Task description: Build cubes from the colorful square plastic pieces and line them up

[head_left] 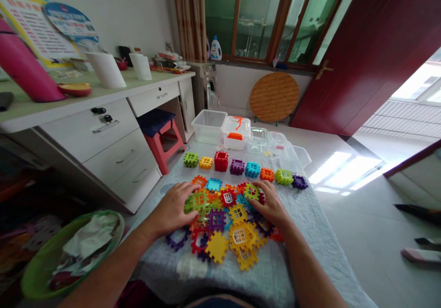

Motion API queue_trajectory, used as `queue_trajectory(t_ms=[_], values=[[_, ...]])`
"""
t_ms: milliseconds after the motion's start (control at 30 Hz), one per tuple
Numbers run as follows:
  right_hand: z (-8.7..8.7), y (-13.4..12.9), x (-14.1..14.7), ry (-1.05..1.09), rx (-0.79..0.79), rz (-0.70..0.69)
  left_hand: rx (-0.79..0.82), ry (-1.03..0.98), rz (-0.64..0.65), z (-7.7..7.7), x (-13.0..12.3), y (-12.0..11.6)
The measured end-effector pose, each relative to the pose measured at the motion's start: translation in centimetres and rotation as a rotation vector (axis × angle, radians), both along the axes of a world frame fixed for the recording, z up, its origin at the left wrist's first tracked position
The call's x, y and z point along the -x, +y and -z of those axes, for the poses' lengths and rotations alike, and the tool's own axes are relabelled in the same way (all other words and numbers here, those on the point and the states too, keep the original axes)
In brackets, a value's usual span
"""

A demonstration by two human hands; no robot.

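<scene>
A loose pile of colourful plastic interlocking panels lies on the cloth-covered table, yellow ones such as this yellow panel (217, 248) nearest me. On the pile's left side, my left hand (175, 208) curls its thumb and fingers round light-green interlocking panels (200, 201), which look blurred. At the right side, my right hand (273, 203) has its thumb and fingertips about a green interlocking panel (251, 191). Between the hands are a red panel with a white window (228, 198) and a purple panel (217, 219). My palms hide part of the pile.
Beyond the pile stands a row of assembled cubes, including a red cube (221, 161) and a blue cube (252, 169). Clear plastic boxes (209, 131) stand at the table's far end. A green basket (34, 271) with cloth is at left, near a white desk (103, 131).
</scene>
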State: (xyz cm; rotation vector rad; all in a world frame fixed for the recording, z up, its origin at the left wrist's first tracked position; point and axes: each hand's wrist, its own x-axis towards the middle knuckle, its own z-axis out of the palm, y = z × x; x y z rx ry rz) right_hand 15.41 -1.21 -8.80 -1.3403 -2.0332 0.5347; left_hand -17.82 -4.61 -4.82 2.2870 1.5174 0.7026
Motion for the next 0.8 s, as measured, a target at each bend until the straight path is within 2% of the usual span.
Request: queue_trajectory(t_ms=[100, 200, 300, 400, 533, 633, 800], values=[[0.3, 0.2, -0.3, 0.023, 0.001, 0.035, -0.063, -0.004, 0.024, -1.2, -2.4, 0.5], [0.5, 0.2, -0.6, 0.045, 0.005, 0.054, -0.088, 0.011, 0.123, -1.6, -6.2, 1.6], [0.3, 0.3, -1.0, 0.073, 0.017, 0.061, -0.104, 0.048, 0.218, -1.0, -9.5, 2.9], [0.0, 0.4, -1.2, 0.117, 0.01, 0.073, -0.076, 0.061, 0.251, 0.0, -11.1, 4.0], [-0.2, 0.3, -1.0, 0.112, 0.0, 0.044, -0.009, 0.064, 0.246, 0.9, -10.5, 4.8], [-0.1, 0.1, -0.5, 0.07, -0.014, 0.017, -0.005, 0.052, 0.224, 0.9, -9.3, 4.7], [-0.1, -0.1, -0.3, 0.048, -0.038, 0.025, -0.047, -0.016, 0.111, 0.8, -5.3, 5.0]])
